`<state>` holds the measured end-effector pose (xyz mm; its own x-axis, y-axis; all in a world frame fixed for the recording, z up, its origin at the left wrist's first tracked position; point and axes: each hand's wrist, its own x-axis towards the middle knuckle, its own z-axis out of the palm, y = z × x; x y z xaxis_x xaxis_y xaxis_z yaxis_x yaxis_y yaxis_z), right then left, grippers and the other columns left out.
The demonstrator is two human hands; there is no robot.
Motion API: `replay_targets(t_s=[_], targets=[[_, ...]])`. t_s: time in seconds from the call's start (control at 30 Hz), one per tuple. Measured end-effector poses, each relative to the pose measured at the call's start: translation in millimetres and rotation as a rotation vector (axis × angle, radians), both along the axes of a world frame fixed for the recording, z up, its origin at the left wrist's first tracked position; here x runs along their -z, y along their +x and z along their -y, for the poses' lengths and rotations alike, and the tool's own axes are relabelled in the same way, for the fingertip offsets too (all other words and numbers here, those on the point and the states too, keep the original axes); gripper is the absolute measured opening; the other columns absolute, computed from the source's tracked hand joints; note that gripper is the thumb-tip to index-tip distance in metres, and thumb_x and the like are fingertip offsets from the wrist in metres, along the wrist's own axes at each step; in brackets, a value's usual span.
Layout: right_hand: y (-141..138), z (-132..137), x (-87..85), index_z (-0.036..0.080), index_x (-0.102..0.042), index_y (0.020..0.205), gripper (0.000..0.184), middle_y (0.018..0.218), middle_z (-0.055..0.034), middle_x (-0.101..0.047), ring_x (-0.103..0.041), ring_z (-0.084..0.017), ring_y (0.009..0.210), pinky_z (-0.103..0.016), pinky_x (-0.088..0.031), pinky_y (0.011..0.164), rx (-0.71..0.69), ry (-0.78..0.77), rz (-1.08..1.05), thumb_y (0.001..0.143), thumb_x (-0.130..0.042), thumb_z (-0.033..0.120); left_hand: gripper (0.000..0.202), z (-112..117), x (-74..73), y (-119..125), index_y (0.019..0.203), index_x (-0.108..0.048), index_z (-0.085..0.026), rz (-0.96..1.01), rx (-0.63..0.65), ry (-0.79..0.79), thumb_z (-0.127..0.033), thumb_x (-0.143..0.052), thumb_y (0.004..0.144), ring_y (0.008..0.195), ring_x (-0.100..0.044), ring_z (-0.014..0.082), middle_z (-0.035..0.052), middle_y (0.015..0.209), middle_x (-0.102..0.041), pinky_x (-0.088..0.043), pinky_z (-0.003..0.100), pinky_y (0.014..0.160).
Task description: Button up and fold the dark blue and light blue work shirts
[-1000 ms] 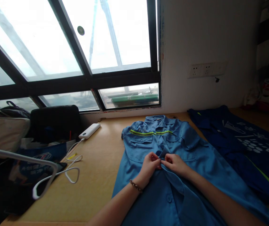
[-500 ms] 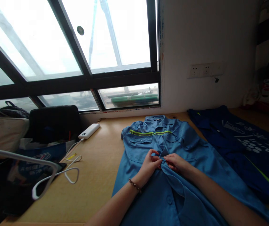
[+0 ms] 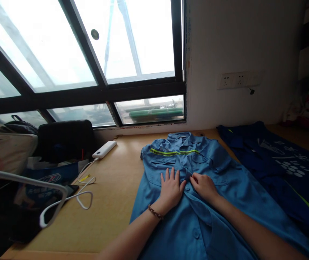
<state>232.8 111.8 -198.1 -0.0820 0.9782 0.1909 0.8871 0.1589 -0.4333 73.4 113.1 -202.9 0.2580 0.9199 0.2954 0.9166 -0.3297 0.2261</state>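
Observation:
A blue work shirt [image 3: 161, 177] with a yellow-green stripe across the chest lies face up on the wooden table, collar toward the window. My left hand [image 3: 170, 188] rests flat on its front, fingers spread, just left of the button line. Close by on the right, my right hand [image 3: 203, 186] has its fingers closed on the edge of the shirt's front placket. One button [image 3: 187, 188] shows between the two hands, and another button [image 3: 196, 234] sits lower down. The lower placket gapes open and folds to the right.
A white power bank [image 3: 104, 150] with a white cable lies on the wooden table [image 3: 111, 202] at left. To the right is a dark blue garment [image 3: 279, 169] with white print. Bags and a black chair back [image 3: 66, 139] stand left. Wall sockets [image 3: 233, 80] are behind.
My left hand has let go of the placket and flattened out on the shirt with its fingers spread. My right hand stays at the placket. A button has come into view between the hands.

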Motion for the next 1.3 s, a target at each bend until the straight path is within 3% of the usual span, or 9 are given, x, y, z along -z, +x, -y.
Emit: replay_targets(t_s=[0.2, 0.37, 0.53, 0.77, 0.93, 1.03, 1.1, 1.2, 1.3], targets=[[-7.0, -37.8, 1.5, 0.019, -0.059, 0.077, 0.029, 0.074, -0.006, -0.065, -0.06, -0.019, 0.069, -0.024, -0.032, 0.055, 0.017, 0.014, 0.232, 0.085, -0.034, 0.033, 0.041, -40.3, 4.0, -3.3, 0.125, -0.039, -0.028, -0.132, 0.035, 0.008, -0.04, -0.027, 0.088, 0.122, -0.028, 0.0278, 0.0059, 0.133, -0.036, -0.023, 0.048, 0.097], [-12.9, -71.9, -1.3, 0.018, -0.059, 0.085, 0.03, 0.078, -0.0085, -0.065, -0.061, -0.022, 0.074, -0.027, -0.037, 0.061, 0.038, 0.01, 0.282, 0.085, -0.033, 0.032, 0.028, -67.8, -4.1, -2.3, 0.101, -0.054, -0.022, -0.173, 0.051, 0.046, -0.021, -0.029, 0.088, 0.098, -0.045, 0.0192, 0.0066, 0.105, -0.053, -0.037, 0.03, 0.081], [-14.7, -106.6, -1.4, 0.018, -0.059, 0.087, 0.029, 0.083, -0.0092, -0.065, -0.06, -0.022, 0.078, -0.027, -0.037, 0.063, 0.038, 0.016, 0.272, 0.086, -0.033, 0.032, 0.026, -104.2, -9.5, -8.0, 0.099, -0.05, -0.02, -0.223, 0.015, 0.042, -0.019, -0.027, 0.088, 0.082, -0.05, 0.0173, 0.0063, 0.091, -0.051, -0.039, 0.026, 0.067], [-12.1, -138.5, -5.1, 0.02, -0.06, 0.081, 0.034, 0.081, -0.0062, -0.065, -0.059, -0.019, 0.076, -0.025, -0.036, 0.061, 0.016, 0.038, 0.22, 0.086, -0.033, 0.039, 0.024, -144.5, -19.8, -12.0, 0.101, -0.049, -0.022, -0.249, 0.055, -0.035, -0.02, -0.029, 0.088, 0.083, -0.052, 0.0151, 0.0051, 0.095, -0.05, -0.039, 0.024, 0.069], [-10.7, -115.8, -11.7, 0.017, -0.058, 0.088, 0.038, 0.085, -0.006, -0.062, -0.055, -0.016, 0.081, -0.024, -0.036, 0.07, -0.043, 0.172, 0.165, 0.09, -0.026, 0.038, 0.023, -145.9, -19.7, -10.5, 0.099, -0.051, -0.021, -0.275, 0.039, -0.008, -0.019, -0.031, 0.087, 0.084, -0.052, 0.0142, 0.0052, 0.094, -0.05, -0.04, 0.023, 0.069], [-16.7, -86.8, -7.8, 0.015, -0.058, 0.087, 0.029, 0.087, -0.0087, -0.058, -0.05, -0.019, 0.088, -0.027, -0.035, 0.078, -0.247, 0.353, 0.234, 0.088, -0.03, 0.024, 0.023, -144.1, -19.1, -8.9, 0.098, -0.052, -0.019, -0.308, 0.05, 0.019, -0.016, -0.032, 0.087, 0.086, -0.052, 0.0152, 0.0068, 0.095, -0.051, -0.04, 0.025, 0.07], [-23.0, -66.7, -1.0, 0.015, -0.059, 0.083, 0.026, 0.085, -0.0091, -0.058, -0.049, -0.019, 0.087, -0.028, -0.037, 0.078, -0.355, 0.356, 0.284, 0.086, -0.033, 0.015, 0.023, -142.9, -18.9, -5.6, 0.097, -0.053, -0.018, -0.319, 0.049, 0.028, -0.015, -0.033, 0.086, 0.088, -0.051, 0.0166, 0.0083, 0.095, -0.052, -0.04, 0.027, 0.071], [-30.1, -40.0, 10.1, 0.016, -0.059, 0.094, 0.027, 0.096, -0.0098, -0.057, -0.048, -0.019, 0.093, -0.028, -0.039, 0.08, -0.298, 0.294, 0.219, 0.083, -0.035, 0.008, 0.026, -140.3, -18.5, 4.2, 0.097, -0.055, -0.015, -0.316, 0.015, 0.045, -0.014, -0.031, 0.086, 0.089, -0.051, 0.0198, 0.0114, 0.096, -0.052, -0.039, 0.033, 0.074], [-30.6, -20.6, 15.4, 0.016, -0.053, 0.111, 0.031, 0.114, -0.0102, -0.052, -0.043, -0.021, 0.106, -0.032, -0.038, 0.089, -0.238, 0.253, 0.115, 0.084, -0.038, 0.016, 0.031, -136.7, -17.0, 15.7, 0.095, -0.058, -0.011, -0.302, -0.052, 0.07, -0.013, -0.028, 0.086, 0.089, -0.05, 0.024, 0.0158, 0.094, -0.054, -0.037, 0.041, 0.075]])
